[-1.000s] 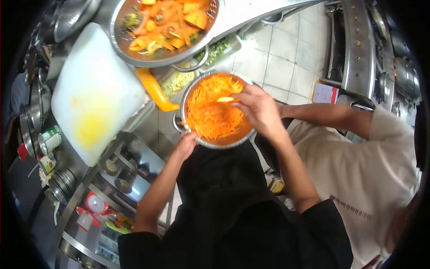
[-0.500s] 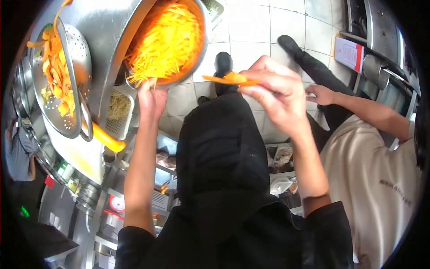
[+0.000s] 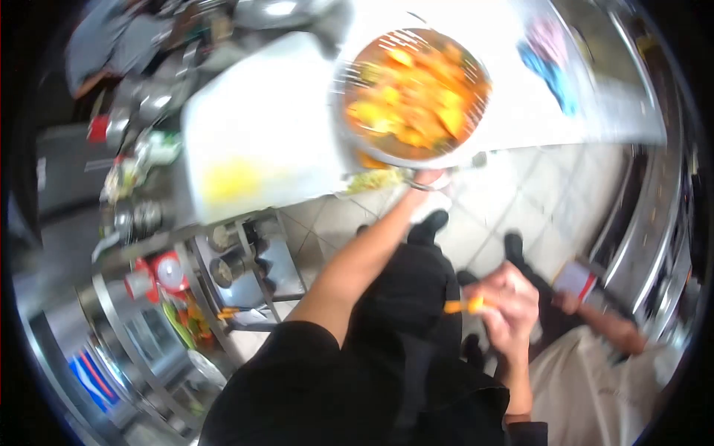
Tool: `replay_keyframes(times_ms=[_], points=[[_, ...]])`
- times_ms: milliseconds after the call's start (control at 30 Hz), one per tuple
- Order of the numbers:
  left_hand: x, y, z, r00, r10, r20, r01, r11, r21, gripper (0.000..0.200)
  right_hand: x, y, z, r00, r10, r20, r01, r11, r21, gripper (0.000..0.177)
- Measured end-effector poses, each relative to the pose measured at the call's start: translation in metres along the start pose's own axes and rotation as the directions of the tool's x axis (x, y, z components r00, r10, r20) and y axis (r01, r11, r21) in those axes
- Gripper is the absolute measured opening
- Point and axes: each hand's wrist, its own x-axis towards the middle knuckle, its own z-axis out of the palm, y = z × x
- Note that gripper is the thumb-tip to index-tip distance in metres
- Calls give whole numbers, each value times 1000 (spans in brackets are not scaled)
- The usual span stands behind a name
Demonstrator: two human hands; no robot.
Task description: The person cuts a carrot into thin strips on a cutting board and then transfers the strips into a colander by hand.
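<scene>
My right hand (image 3: pixel 509 303) is closed, thumb against fingers, on a thin orange carrot piece (image 3: pixel 460 305) that sticks out to the left. My left arm reaches forward to the steel colander (image 3: pixel 474 152), which holds orange and yellow carrot scraps (image 3: pixel 413 97). At the colander's near edge, beside its wire handle, only part of my left hand (image 3: pixel 429 178) shows; its fingers are hidden beneath the rim. Motion blurs the colander and the hand. The bowl of shredded carrot is out of sight.
A white cutting board (image 3: pixel 264 126) with a yellow stain lies left of the colander. Pink and blue cloths (image 3: pixel 550 63) rest on the worktop at right. Another person in a beige shirt (image 3: pixel 595 390) stands close on my right. Shelves with a red scale (image 3: pixel 169 271) are lower left.
My view has swung left, bringing the colander to the middle. The bowl of shredded carrot has gone from sight. My right hand still grips the carrot piece, now lower in view.
</scene>
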Motion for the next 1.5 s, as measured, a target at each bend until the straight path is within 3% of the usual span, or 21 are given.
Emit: replay_keyframes(times_ms=[33, 67, 100, 133, 167, 333, 400, 500, 567, 700, 767, 867, 900, 933, 1000, 1067, 1200, 1233, 1333, 1400, 1500], points=[[-70, -5, 33, 961, 222, 163, -268, 621, 737, 41, 19, -31, 9, 991, -101, 91, 102, 995, -8, 19], [-76, 2, 3, 983, -181, -5, 128, 677, 725, 38, 37, -59, 22, 958, -228, 174, 226, 974, 26, 18], [-86, 9, -29, 836, -548, -28, 548, 831, 93, 42, 61, -83, 38, 872, -435, 223, 418, 900, 120, 16], [-163, 25, 11, 925, -293, -241, 333, 932, 145, 34, 80, -111, 54, 734, -618, 280, 562, 785, 259, 12], [-196, 30, -20, 995, -16, -94, 67, 817, 572, 56, 95, -138, 71, 624, -718, 307, 604, 693, 393, 7], [-328, 107, -228, 924, 341, -172, -224, 849, 479, 50, 105, -235, 197, 307, -938, 158, 436, 287, 853, 4], [-384, 126, -298, 694, 626, -355, -408, 749, 522, 32, 100, -246, 243, 236, -955, 183, 210, 233, 949, 20], [-458, 151, -349, 585, 662, -469, -429, 743, 513, 33, 93, -285, 297, 33, -953, 300, 109, 302, 947, 26], [-499, 142, -361, 342, 731, -590, -635, 642, 428, 34, 92, -306, 325, -134, -926, 354, 105, 341, 934, 27], [-502, 116, -356, 314, 589, -745, -643, 709, 290, 39, 102, -321, 371, -115, -934, 339, 10, 340, 940, 28], [-486, 90, -356, 496, 558, -665, -669, 734, 117, 47, 111, -317, 392, -79, -943, 322, -33, 325, 945, 24], [-466, 75, -325, 569, 609, -552, -628, 756, 185, 48, 131, -312, 419, -68, -952, 299, -146, 305, 941, 19], [-470, 82, -296, 567, 607, -557, -635, 753, 174, 50, 138, -310, 427, -59, -937, 344, -208, 349, 914, 19], [-452, 65, -323, 480, 816, -323, -494, 556, 669, 50, 145, -306, 435, -58, -921, 385, -269, 386, 882, 20], [-479, 103, -258, 563, 557, -610, -558, 801, 217, 47, 154, -292, 445, -75, -939, 336, -351, 340, 872, 25], [-502, 123, -230, 515, 572, -639, -583, 780, 229, 46, 142, -285, 444, 221, -872, 437, -521, 273, 809, 27], [-535, 152, -216, 408, 658, -633, -704, 668, 241, 42, 171, -278, 447, 94, -871, 481, -761, 249, 599, 25], [-545, 169, -193, 386, 648, -656, -673, 684, 280, 40, 184, -267, 447, -92, -913, 398, -646, 359, 673, 23], [-554, 191, -165, 439, 636, -635, -783, 617, 76, 39, 198, -234, 468, -228, -799, 556, -337, 600, 725, 13], [-548, 190, -165, 400, 688, -605, -751, 624, 214, 41, 209, -191, 474, -172, -684, 709, -24, 723, 691, 12], [-536, 168, -176, 415, 692, -590, -686, 664, 296, 50, 245, -155, 481, -31, -258, 966, 130, 957, 260, 14]])
